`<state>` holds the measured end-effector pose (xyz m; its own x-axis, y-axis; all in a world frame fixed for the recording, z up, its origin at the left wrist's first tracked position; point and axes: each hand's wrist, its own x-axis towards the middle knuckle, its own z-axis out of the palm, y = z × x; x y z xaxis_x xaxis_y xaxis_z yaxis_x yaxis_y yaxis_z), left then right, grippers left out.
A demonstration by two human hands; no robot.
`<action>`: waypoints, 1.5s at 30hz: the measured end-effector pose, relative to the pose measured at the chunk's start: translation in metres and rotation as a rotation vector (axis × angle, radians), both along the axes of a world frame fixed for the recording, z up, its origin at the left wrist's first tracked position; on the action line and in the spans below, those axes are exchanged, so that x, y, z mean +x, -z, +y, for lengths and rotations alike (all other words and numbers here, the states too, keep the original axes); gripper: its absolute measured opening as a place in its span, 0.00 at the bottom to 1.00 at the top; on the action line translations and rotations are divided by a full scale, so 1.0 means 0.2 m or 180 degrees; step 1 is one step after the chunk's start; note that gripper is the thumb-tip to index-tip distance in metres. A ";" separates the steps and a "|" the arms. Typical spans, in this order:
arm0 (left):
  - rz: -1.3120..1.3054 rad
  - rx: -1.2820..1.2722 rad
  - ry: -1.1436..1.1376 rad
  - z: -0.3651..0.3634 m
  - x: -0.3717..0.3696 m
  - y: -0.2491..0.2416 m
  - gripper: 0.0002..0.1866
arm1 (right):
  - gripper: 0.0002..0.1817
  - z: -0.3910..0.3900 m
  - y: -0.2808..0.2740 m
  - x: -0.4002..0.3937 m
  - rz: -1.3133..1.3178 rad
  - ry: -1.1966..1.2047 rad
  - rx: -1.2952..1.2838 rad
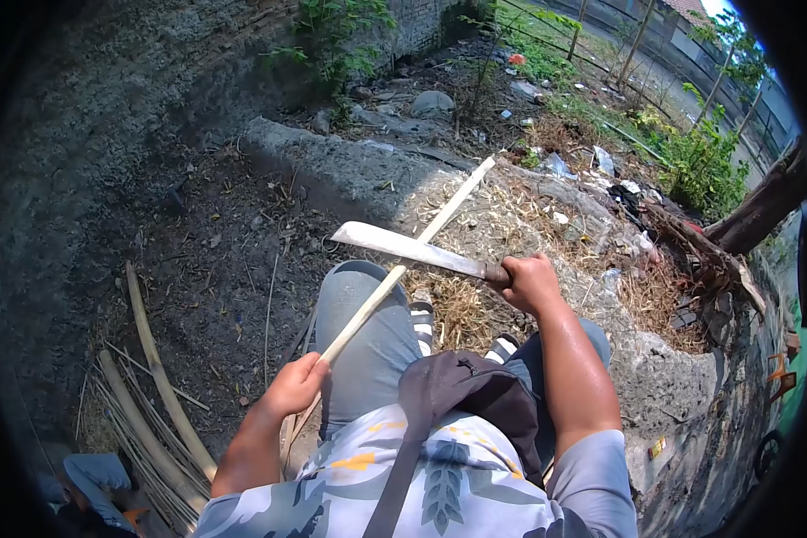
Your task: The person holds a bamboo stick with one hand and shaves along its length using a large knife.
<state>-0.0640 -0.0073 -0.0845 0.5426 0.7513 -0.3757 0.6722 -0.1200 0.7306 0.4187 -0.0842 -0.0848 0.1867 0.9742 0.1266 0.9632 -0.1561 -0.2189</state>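
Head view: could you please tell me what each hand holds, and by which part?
The right hand grips a machete by its handle; the left hand holds a pale strip by its nearer part.

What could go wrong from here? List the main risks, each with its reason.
1. The knife, gripped in the right hand, crosses the stick near the left knee in this view; a slip might cut it.
2. The left hand is bare on the same stick, so a knife sliding down it could reach that hand.
3. Only that hand grips the stick, which might twist under pressure.
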 end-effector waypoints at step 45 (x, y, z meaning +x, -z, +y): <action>0.0078 -0.0445 -0.0198 0.12 -0.04 0.07 0.23 | 0.11 0.09 -0.34 -0.02 -0.0137 -0.0200 -0.0907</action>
